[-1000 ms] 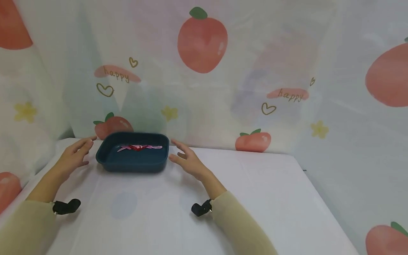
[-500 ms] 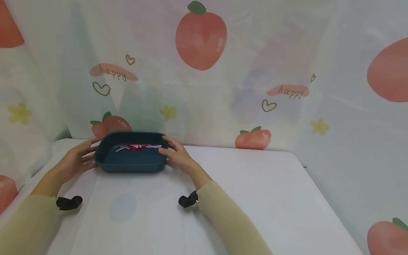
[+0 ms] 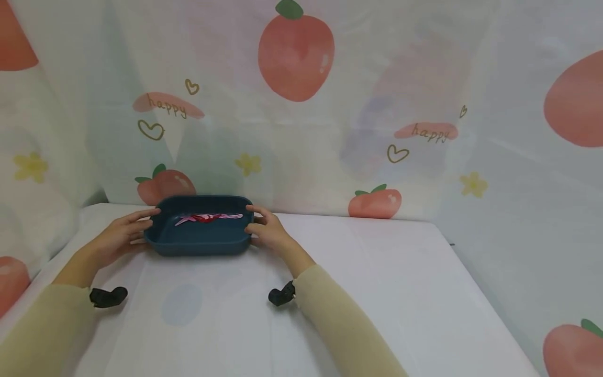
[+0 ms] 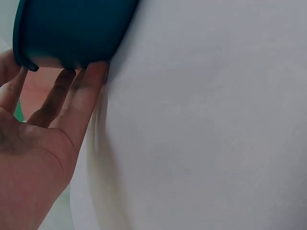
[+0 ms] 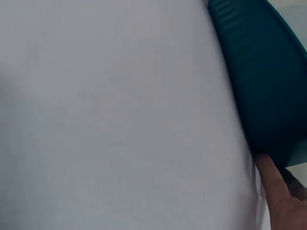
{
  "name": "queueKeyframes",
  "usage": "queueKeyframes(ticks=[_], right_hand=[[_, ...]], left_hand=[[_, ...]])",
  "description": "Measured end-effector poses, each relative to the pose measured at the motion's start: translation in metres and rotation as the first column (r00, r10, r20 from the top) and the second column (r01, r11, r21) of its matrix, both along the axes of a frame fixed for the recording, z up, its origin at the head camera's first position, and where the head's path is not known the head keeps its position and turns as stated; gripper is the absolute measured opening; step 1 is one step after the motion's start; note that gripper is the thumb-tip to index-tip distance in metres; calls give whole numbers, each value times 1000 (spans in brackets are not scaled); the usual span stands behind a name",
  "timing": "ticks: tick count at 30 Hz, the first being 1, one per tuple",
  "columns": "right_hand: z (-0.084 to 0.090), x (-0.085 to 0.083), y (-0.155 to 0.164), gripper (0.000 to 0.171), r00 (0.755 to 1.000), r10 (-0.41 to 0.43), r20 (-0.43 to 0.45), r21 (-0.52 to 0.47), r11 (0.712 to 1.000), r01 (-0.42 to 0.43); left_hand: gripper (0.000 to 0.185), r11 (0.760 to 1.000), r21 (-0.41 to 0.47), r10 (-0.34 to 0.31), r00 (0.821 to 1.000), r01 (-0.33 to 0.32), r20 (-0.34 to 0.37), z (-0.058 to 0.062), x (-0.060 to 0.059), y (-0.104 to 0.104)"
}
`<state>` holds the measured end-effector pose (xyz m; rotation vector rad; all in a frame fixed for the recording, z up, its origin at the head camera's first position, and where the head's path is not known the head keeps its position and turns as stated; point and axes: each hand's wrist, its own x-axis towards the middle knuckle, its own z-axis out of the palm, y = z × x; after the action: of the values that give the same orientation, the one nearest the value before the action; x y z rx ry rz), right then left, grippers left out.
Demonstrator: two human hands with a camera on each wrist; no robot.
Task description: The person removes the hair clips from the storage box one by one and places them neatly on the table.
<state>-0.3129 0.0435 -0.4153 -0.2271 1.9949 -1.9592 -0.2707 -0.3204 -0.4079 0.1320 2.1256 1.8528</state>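
Gripping the dark tray point(image 3: 200, 243) at both short ends, the left hand point(image 3: 123, 235) and right hand point(image 3: 266, 233) curl fingers over its rim. It sits on the table point(image 3: 377, 293), near the back-left corner, not visibly lifted; pink strips point(image 3: 208, 217) lie inside.

- A desk point(image 3: 377, 293) covered with a plain white cloth is seen, stretching from the near edge to the back wall.
- A thin, pale curtain point(image 3: 358, 104) is hung behind the desk and continued along both sides, enclosing it.
- The curtain is printed with large pink-red peaches point(image 3: 296, 52) with green leaves, small yellow flowers point(image 3: 248, 164), outlined hearts point(image 3: 398, 154) and the word "happy" on pink patches point(image 3: 426, 131).
- Soft, even light is spread over the cloth; faint creases are shown.
- A dim bluish patch point(image 3: 181, 305) is visible through the cloth near the front left.
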Motion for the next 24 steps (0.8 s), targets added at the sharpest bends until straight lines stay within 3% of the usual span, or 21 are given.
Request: queueKeyframes(ticks=[13,24], right_hand=[[1,15,25,59,1000,-11,1,25,1000,11],[-1,29,49,61,1000,-1,3,11,1000,1]], left_hand=[[57,997,-75,26,1000,-25,1,-2,11,23],[56,999,0,51,998,-51,42,-9,22,44]])
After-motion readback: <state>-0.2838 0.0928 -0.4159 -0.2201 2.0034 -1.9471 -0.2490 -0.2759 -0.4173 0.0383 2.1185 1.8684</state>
